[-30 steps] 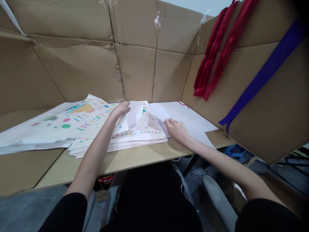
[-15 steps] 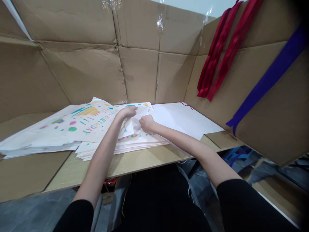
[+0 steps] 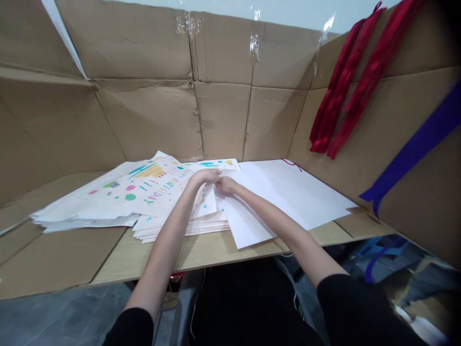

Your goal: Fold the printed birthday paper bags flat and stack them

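Observation:
My left hand (image 3: pixel 207 177) is bent at the wrist over a stack of printed sheets (image 3: pixel 180 234), its fingers pinched on a paper sheet (image 3: pixel 210 202) with a raised, folded edge. My right hand (image 3: pixel 226 185), fingers curled closed, meets the left hand at this same sheet; the fingertips are partly hidden. Below the right forearm, a plain white sheet (image 3: pixel 248 228) slants toward the table's front edge. Left of my hands lies a pile of sheets printed with a colourful birthday design (image 3: pixel 144 185), overlapping the stack.
White paper (image 3: pixel 284 185) covers the table at right, with a thin red cord (image 3: pixel 292 164) at its back edge. Cardboard walls (image 3: pixel 144 115) enclose the table (image 3: pixel 201 252). Red ribbons (image 3: pixel 338 96) and a blue ribbon (image 3: pixel 414 149) hang on the right wall.
My hands have come together, with the curled sheet between them now upright and narrower. A white corner now sticks out toward the front edge under my right forearm. The whole view has shifted slightly.

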`<state>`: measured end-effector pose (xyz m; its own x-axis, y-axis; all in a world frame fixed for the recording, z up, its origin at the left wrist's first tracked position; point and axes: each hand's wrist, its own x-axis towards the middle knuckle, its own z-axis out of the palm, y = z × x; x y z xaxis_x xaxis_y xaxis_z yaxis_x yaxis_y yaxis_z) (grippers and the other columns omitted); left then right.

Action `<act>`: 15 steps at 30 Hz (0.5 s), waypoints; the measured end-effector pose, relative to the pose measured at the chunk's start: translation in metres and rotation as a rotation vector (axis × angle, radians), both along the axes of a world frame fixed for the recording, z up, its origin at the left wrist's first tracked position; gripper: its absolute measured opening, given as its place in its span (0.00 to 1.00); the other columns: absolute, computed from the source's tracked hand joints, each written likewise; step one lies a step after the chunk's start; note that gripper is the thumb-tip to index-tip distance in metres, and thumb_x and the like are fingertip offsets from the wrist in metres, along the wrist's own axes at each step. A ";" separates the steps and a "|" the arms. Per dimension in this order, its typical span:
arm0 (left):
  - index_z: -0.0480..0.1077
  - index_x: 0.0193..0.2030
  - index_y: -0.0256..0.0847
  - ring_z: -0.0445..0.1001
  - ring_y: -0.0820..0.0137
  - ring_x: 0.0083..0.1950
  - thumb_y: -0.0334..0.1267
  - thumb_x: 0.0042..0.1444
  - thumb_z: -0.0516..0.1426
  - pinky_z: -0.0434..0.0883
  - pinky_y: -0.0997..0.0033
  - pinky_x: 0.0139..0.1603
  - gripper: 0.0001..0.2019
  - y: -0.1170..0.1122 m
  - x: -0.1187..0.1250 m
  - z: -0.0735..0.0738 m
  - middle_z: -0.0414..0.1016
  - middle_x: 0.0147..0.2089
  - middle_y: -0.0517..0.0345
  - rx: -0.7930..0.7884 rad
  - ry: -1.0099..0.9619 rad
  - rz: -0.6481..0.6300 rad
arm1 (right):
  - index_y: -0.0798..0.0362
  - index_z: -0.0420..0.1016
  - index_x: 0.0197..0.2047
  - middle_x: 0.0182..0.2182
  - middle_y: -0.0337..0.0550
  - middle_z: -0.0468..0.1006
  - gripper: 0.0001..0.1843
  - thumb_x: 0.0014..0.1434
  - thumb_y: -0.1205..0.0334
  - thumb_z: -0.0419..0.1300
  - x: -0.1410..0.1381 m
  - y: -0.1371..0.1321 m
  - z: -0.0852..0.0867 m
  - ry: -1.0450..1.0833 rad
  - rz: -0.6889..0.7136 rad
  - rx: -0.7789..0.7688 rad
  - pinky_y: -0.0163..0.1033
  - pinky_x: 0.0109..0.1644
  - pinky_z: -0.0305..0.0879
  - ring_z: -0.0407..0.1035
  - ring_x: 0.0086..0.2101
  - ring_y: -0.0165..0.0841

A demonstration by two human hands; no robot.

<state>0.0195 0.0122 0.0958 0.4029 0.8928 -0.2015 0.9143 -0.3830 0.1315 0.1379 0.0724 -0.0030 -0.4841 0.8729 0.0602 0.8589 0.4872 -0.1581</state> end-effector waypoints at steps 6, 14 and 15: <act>0.56 0.65 0.33 0.54 0.65 0.67 0.29 0.53 0.46 0.54 0.75 0.61 0.30 -0.016 0.008 -0.021 0.48 0.69 0.47 -0.047 0.087 -0.019 | 0.55 0.70 0.55 0.53 0.49 0.72 0.20 0.63 0.57 0.50 0.054 -0.041 -0.010 0.132 0.328 0.027 0.43 0.57 0.58 0.65 0.54 0.39; 0.47 0.68 0.35 0.43 0.59 0.70 0.49 0.64 0.34 0.44 0.55 0.66 0.30 -0.042 0.003 -0.098 0.43 0.71 0.47 0.044 -0.120 -0.003 | 0.49 0.52 0.67 0.66 0.45 0.50 0.29 0.66 0.48 0.39 0.065 -0.068 -0.034 0.098 0.341 -0.039 0.56 0.66 0.38 0.43 0.65 0.38; 0.46 0.69 0.35 0.42 0.58 0.70 0.50 0.64 0.32 0.43 0.53 0.66 0.31 -0.041 0.001 -0.102 0.42 0.71 0.47 0.036 -0.137 -0.009 | 0.47 0.52 0.67 0.66 0.44 0.49 0.28 0.67 0.49 0.38 0.061 -0.066 -0.036 0.087 0.322 -0.039 0.56 0.66 0.37 0.43 0.65 0.38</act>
